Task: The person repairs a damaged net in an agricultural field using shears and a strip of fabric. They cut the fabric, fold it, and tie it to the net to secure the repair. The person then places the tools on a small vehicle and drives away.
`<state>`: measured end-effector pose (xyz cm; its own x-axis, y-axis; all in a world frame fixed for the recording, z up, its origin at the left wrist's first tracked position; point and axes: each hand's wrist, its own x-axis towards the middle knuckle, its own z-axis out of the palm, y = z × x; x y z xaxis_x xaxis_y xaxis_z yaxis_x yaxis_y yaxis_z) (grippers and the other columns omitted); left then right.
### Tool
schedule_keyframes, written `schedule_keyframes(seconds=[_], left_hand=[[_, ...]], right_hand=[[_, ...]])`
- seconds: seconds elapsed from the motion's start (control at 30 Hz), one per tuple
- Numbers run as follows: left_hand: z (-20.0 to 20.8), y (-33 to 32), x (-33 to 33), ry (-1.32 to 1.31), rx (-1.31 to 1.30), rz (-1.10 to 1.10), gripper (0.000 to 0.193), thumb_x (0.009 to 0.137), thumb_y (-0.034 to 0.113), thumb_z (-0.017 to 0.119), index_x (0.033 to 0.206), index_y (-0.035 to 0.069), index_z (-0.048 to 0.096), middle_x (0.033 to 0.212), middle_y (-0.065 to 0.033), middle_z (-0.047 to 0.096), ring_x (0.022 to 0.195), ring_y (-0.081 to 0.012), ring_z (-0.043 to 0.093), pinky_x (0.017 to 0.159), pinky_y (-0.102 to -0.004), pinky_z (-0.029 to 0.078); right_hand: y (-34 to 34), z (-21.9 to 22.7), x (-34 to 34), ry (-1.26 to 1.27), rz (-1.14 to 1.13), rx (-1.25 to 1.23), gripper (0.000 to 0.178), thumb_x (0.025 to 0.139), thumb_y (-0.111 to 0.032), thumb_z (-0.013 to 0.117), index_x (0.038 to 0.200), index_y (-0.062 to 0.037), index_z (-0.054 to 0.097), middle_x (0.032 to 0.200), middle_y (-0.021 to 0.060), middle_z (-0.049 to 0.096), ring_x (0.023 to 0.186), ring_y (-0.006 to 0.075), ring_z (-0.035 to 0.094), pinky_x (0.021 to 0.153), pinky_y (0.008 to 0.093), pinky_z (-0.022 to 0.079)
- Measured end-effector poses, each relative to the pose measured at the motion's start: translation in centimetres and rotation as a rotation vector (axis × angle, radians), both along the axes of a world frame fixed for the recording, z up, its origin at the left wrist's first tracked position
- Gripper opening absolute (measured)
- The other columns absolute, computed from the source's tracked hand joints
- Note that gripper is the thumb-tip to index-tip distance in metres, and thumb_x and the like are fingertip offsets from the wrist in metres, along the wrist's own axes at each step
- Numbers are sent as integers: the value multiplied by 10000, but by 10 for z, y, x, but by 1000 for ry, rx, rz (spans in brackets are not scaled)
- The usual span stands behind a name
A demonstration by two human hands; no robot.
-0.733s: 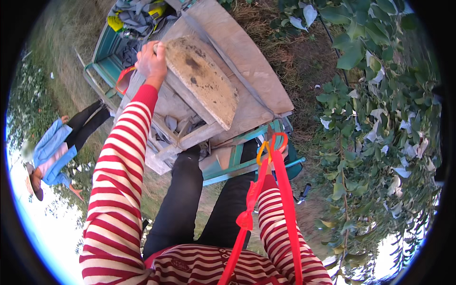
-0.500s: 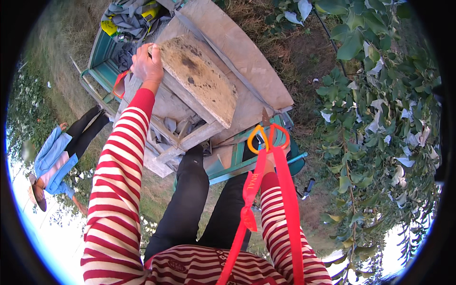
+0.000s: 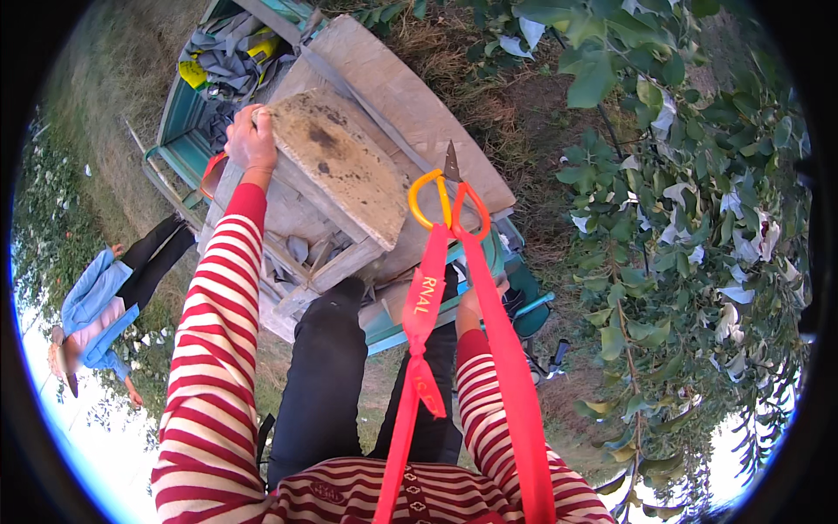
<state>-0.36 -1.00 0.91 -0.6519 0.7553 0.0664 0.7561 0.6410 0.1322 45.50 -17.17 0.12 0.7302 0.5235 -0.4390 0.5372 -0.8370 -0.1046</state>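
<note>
My left hand (image 3: 250, 144) is closed over the upper left end of a worn wooden stool (image 3: 336, 157), whose top has dark stains. The stool stands tilted on a wooden board (image 3: 419, 105) laid over a green cart (image 3: 179, 122). My right hand (image 3: 472, 307) is low by the cart's near right edge, partly behind a red ribbon (image 3: 428, 301); its fingers are hidden. From that ribbon dangles a pair of scissors (image 3: 449, 199) with one yellow-orange and one red handle, blades pointing away from me. Neither hand touches the scissors.
Grey cloth with yellow patches (image 3: 236, 57) lies in the cart's far left. A grey strap (image 3: 367, 100) crosses the board. Leafy branches (image 3: 672, 262) with pale bags or papers crowd the right. Another person in a blue jacket (image 3: 92, 288) stands at the left.
The scissors have swung left and away from me. The stool and cart now appear slightly further left and lower in view. My left hand keeps its hold on the stool.
</note>
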Motion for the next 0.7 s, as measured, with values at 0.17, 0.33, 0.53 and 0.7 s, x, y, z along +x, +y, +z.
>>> schedule_keyframes(seconds=[0.17, 0.33, 0.53, 0.7], left_hand=[[-5, 4, 0, -15, 3, -20, 283, 870, 425, 492, 987, 235, 666, 1018, 35, 650, 925, -257, 590, 773, -415, 460], [-8, 1, -5, -24, 49, -42, 267, 879, 395, 513, 975, 210, 679, 980, -19, 670, 878, -278, 595, 765, -401, 474], [5, 1, 5, -20, 21, -10, 276, 879, 402, 509, 971, 203, 677, 966, -16, 667, 867, -278, 589, 761, -408, 467], [3, 3, 4, -33, 34, -28, 270, 868, 396, 519, 973, 208, 681, 962, -11, 668, 865, -275, 591, 763, -409, 471]], right_hand=[[-2, -4, 8, 88, -72, -54, 331, 970, -263, 437, 1238, -80, 502, 973, 242, 662, 880, 422, 638, 718, 484, 502], [20, 18, -5, 119, -129, -6, 331, 962, -262, 436, 1231, -81, 501, 967, 238, 663, 868, 430, 636, 719, 496, 495], [4, 5, 0, 79, -58, -29, 321, 951, -249, 437, 1219, -85, 504, 961, 239, 662, 858, 438, 632, 719, 509, 488], [7, 2, -1, 29, -36, -36, 313, 942, -239, 438, 1209, -89, 506, 956, 240, 662, 850, 444, 629, 719, 520, 482]])
